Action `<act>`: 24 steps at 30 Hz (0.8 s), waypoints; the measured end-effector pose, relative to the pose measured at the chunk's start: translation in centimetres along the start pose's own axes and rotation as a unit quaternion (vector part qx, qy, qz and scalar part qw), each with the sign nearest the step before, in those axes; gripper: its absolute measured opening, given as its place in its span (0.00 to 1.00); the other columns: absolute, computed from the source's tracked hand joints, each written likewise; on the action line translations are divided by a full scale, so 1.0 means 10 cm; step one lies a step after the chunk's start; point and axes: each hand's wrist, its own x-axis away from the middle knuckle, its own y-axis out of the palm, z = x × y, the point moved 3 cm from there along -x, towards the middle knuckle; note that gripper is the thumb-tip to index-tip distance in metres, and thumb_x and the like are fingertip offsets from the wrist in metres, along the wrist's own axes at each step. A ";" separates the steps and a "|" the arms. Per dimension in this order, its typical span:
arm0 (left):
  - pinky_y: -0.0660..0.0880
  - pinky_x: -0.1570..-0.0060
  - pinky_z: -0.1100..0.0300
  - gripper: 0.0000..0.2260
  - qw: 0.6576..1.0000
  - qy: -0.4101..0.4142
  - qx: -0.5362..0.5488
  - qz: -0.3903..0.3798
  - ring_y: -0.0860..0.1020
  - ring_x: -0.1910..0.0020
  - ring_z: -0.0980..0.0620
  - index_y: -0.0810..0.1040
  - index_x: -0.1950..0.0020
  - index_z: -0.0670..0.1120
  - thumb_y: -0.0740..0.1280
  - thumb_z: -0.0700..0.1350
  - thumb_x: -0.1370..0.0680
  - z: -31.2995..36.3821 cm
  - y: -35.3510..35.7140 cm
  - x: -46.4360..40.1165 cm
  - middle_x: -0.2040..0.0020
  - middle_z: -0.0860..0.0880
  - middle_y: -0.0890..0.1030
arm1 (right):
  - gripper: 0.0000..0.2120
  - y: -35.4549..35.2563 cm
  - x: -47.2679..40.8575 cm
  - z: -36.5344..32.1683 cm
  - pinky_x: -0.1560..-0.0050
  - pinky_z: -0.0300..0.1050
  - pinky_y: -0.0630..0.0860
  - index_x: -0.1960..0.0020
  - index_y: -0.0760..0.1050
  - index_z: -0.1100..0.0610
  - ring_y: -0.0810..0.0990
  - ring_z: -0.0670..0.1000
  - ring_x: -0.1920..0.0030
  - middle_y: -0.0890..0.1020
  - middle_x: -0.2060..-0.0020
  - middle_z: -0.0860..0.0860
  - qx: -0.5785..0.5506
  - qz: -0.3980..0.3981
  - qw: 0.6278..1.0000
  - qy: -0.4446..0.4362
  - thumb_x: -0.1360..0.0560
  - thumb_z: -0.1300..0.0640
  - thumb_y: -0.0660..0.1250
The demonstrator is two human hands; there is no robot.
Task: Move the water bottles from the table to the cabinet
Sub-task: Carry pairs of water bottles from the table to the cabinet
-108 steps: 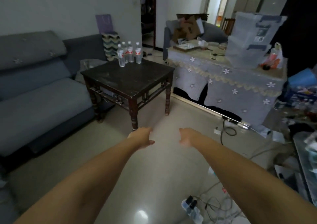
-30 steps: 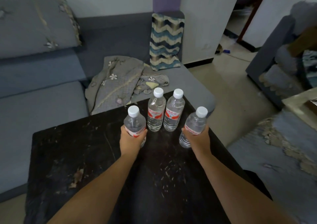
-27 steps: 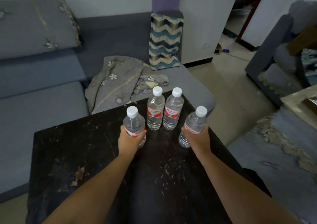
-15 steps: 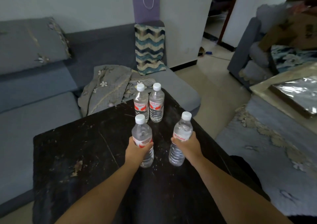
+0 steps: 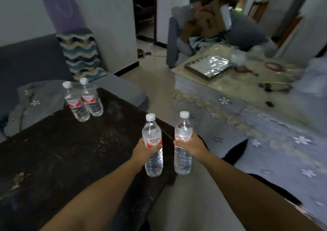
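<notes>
My left hand grips a clear water bottle with a white cap and red label, held upright over the right edge of the dark wooden table. My right hand grips a second water bottle, upright, just past the table's edge above the floor. Two more water bottles stand side by side at the table's far corner. No cabinet can be made out in this view.
A grey sofa with a zigzag cushion runs behind the table. To the right stands a low surface under a flowered grey cloth with a foil-covered tray. An armchair with cardboard boxes and a doorway lie beyond.
Both hands have carried their bottles off the table toward its right edge. The view has swung right, so the two standing bottles now sit at the left.
</notes>
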 end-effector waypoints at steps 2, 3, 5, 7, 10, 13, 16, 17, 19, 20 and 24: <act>0.77 0.42 0.48 0.17 0.998 0.019 -0.019 -0.064 0.82 0.48 0.46 0.77 0.42 0.45 0.75 0.45 0.29 0.16 0.50 0.11 0.47 0.44 0.83 | 0.24 -0.48 0.30 0.29 0.45 0.50 0.80 0.40 0.76 0.57 0.82 0.55 0.46 0.83 0.46 0.55 -0.014 0.045 0.999 0.019 0.33 0.53 0.77; 0.78 0.44 0.50 0.17 0.997 0.021 -0.017 -0.077 0.82 0.49 0.46 0.78 0.43 0.45 0.75 0.45 0.29 0.19 0.62 0.13 0.48 0.44 0.83 | 0.20 -0.60 0.40 0.36 0.51 0.44 0.80 0.43 0.77 0.55 0.83 0.53 0.48 0.84 0.48 0.54 -0.020 0.053 0.998 0.013 0.33 0.54 0.77; 0.78 0.47 0.53 0.17 0.990 0.026 -0.020 -0.134 0.82 0.49 0.47 0.78 0.43 0.45 0.76 0.44 0.30 0.25 1.10 0.22 0.49 0.45 0.84 | 0.14 -1.00 0.70 0.65 0.55 0.37 0.78 0.48 0.79 0.51 0.83 0.52 0.50 0.85 0.51 0.51 -0.035 0.104 0.994 0.024 0.32 0.55 0.77; 0.78 0.47 0.54 0.17 0.979 0.037 -0.040 -0.197 0.82 0.49 0.50 0.78 0.44 0.48 0.77 0.45 0.31 0.30 1.54 0.31 0.48 0.48 0.84 | 0.20 -1.32 1.00 0.93 0.47 0.44 0.78 0.43 0.77 0.53 0.83 0.53 0.47 0.84 0.48 0.52 -0.052 0.146 0.986 0.066 0.32 0.53 0.77; 0.77 0.50 0.57 0.15 0.951 0.051 -0.086 -0.293 0.82 0.48 0.49 0.78 0.46 0.51 0.77 0.46 0.31 0.33 2.18 0.46 0.49 0.50 0.83 | 0.22 -1.68 1.43 1.30 0.40 0.50 0.77 0.40 0.76 0.55 0.82 0.53 0.45 0.83 0.45 0.54 -0.087 0.195 0.972 0.100 0.31 0.52 0.76; 0.78 0.44 0.46 0.19 0.908 0.077 -0.150 -0.383 0.82 0.47 0.45 0.79 0.43 0.45 0.78 0.47 0.32 0.31 2.82 0.66 0.47 0.44 0.83 | 0.22 -1.94 1.94 1.65 0.38 0.52 0.76 0.40 0.77 0.55 0.82 0.53 0.44 0.83 0.45 0.53 -0.104 0.257 0.949 0.147 0.31 0.52 0.76; 0.78 0.45 0.43 0.18 0.840 0.101 -0.213 -0.489 0.84 0.52 0.47 0.82 0.50 0.47 0.78 0.52 0.37 0.30 3.40 1.00 0.53 0.45 0.85 | 0.21 -2.04 2.55 2.00 0.40 0.50 0.77 0.41 0.79 0.55 0.83 0.52 0.46 0.84 0.48 0.51 -0.138 0.349 0.905 0.201 0.32 0.51 0.76; 0.78 0.45 0.44 0.19 0.823 0.109 -0.226 -0.509 0.84 0.53 0.48 0.82 0.51 0.49 0.78 0.54 0.39 0.30 3.55 1.12 0.54 0.47 0.86 | 0.19 -2.04 2.75 2.10 0.43 0.47 0.78 0.43 0.80 0.54 0.83 0.50 0.49 0.85 0.51 0.50 -0.146 0.372 0.892 0.213 0.32 0.52 0.76; 0.78 0.44 0.45 0.22 0.789 0.114 -0.249 -0.551 0.84 0.53 0.48 0.82 0.51 0.51 0.78 0.56 0.41 0.27 3.79 1.34 0.54 0.48 0.86 | 0.15 -2.00 3.13 2.24 0.51 0.40 0.78 0.48 0.81 0.52 0.82 0.49 0.52 0.84 0.56 0.46 -0.167 0.417 0.862 0.235 0.33 0.53 0.77; 0.78 0.44 0.44 0.22 0.757 0.122 -0.263 -0.586 0.84 0.52 0.47 0.81 0.50 0.51 0.77 0.55 0.41 0.26 3.93 1.49 0.54 0.47 0.86 | 0.14 -1.95 3.36 2.33 0.50 0.41 0.79 0.48 0.80 0.52 0.83 0.50 0.51 0.85 0.56 0.47 -0.181 0.451 0.837 0.251 0.33 0.54 0.77; 0.79 0.46 0.49 0.19 0.681 0.168 -0.305 -0.644 0.83 0.51 0.47 0.79 0.48 0.53 0.78 0.50 0.36 0.05 4.28 2.02 0.51 0.48 0.85 | 0.19 -1.61 4.10 2.53 0.39 0.53 0.77 0.44 0.79 0.54 0.82 0.54 0.46 0.84 0.49 0.53 -0.232 0.537 0.757 0.292 0.33 0.55 0.76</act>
